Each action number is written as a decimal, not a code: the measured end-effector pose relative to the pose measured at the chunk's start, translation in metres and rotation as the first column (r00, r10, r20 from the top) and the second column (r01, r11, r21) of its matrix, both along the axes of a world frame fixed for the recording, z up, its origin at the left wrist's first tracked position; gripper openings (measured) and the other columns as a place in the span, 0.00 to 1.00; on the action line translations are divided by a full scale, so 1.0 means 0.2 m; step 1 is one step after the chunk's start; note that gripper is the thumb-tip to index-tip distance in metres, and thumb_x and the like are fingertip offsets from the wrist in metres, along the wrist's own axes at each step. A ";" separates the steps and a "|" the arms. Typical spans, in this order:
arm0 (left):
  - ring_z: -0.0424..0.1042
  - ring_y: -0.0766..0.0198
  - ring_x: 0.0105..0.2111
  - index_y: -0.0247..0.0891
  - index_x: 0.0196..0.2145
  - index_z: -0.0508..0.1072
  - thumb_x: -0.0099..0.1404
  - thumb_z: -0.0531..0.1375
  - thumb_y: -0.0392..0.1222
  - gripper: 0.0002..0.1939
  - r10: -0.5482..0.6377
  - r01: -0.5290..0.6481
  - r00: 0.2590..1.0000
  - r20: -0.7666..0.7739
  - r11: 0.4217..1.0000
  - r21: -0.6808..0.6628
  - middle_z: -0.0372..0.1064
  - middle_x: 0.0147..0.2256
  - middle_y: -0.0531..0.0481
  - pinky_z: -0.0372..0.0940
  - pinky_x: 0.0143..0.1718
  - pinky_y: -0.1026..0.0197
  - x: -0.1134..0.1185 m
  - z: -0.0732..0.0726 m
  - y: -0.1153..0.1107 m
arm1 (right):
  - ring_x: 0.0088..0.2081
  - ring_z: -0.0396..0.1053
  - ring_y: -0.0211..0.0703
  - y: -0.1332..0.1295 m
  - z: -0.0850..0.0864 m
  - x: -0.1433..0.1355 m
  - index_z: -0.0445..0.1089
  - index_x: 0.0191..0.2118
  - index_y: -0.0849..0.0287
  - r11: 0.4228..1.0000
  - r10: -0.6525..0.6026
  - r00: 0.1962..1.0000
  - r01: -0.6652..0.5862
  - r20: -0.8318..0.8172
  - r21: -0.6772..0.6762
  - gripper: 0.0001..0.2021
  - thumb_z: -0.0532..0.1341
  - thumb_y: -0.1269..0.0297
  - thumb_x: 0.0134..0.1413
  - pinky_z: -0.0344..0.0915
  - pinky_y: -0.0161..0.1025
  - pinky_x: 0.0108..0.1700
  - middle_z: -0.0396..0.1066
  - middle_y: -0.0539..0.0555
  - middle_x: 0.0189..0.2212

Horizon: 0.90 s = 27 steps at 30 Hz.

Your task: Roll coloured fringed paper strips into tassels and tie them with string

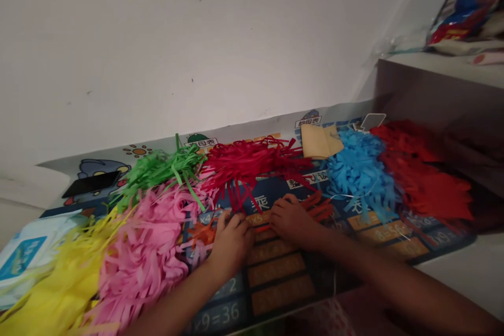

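Near the middle of the mat, my left hand (232, 237) is closed on a piece of orange fringed paper (201, 232), whose cut ends spread out to its left. My right hand (293, 220) is curled over the other end of this paper, and more orange fringe shows past its fingers. A narrow twisted orange stretch runs between the two hands. Just behind them lies a bundle of dark red paper strips (255, 160). Pink paper fringe (145, 252) lies left of my left hand, and blue paper fringe (360, 173) is right of my right hand.
A printed mat (281, 268) covers the table against the wall. Green (165, 168), yellow (66, 283) and red fringe (429, 173) lie around. Also there are a phone (91, 184), a white-and-blue packet (27, 257), tan folded paper (317, 142) and a right-hand shelf (444, 71).
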<state>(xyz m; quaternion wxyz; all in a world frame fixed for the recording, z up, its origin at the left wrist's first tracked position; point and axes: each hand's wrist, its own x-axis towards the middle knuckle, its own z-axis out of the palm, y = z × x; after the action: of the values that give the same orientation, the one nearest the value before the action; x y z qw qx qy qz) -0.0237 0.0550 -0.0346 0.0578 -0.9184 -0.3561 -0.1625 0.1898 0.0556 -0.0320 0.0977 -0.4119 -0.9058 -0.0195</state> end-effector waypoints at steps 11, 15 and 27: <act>0.68 0.60 0.33 0.42 0.34 0.77 0.65 0.60 0.37 0.05 0.026 0.047 0.957 0.288 0.969 -0.244 0.71 0.27 0.51 0.60 0.36 0.56 -0.14 -0.07 0.00 | 0.43 0.64 0.45 -0.06 -0.08 0.08 0.76 0.36 0.56 0.970 -0.150 0.974 0.111 -0.172 -0.214 0.05 0.62 0.64 0.61 0.52 0.44 0.43 0.74 0.53 0.38; 0.68 0.60 0.32 0.42 0.33 0.78 0.66 0.60 0.40 0.07 0.062 0.047 0.945 0.321 0.946 -0.321 0.71 0.27 0.50 0.60 0.34 0.58 -0.13 -0.07 0.02 | 0.40 0.64 0.44 -0.04 -0.07 0.12 0.76 0.34 0.56 0.922 -0.234 0.935 0.126 -0.267 -0.367 0.03 0.65 0.65 0.57 0.52 0.42 0.42 0.73 0.51 0.34; 0.68 0.57 0.34 0.39 0.28 0.74 0.64 0.61 0.39 0.07 0.161 -0.132 0.984 0.074 0.946 -0.296 0.72 0.28 0.51 0.55 0.40 0.52 -0.07 -0.03 0.01 | 0.39 0.63 0.45 0.04 0.06 0.04 0.72 0.32 0.58 0.887 -0.245 0.968 0.199 -0.060 -0.417 0.02 0.64 0.66 0.54 0.49 0.42 0.39 0.72 0.52 0.34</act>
<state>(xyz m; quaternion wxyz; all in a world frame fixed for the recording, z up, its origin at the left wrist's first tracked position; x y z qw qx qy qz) -0.0380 0.0578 -0.0411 -0.0830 -0.8788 -0.4459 -0.1484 0.1968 0.0628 -0.0210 0.0569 -0.5244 -0.8300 0.1814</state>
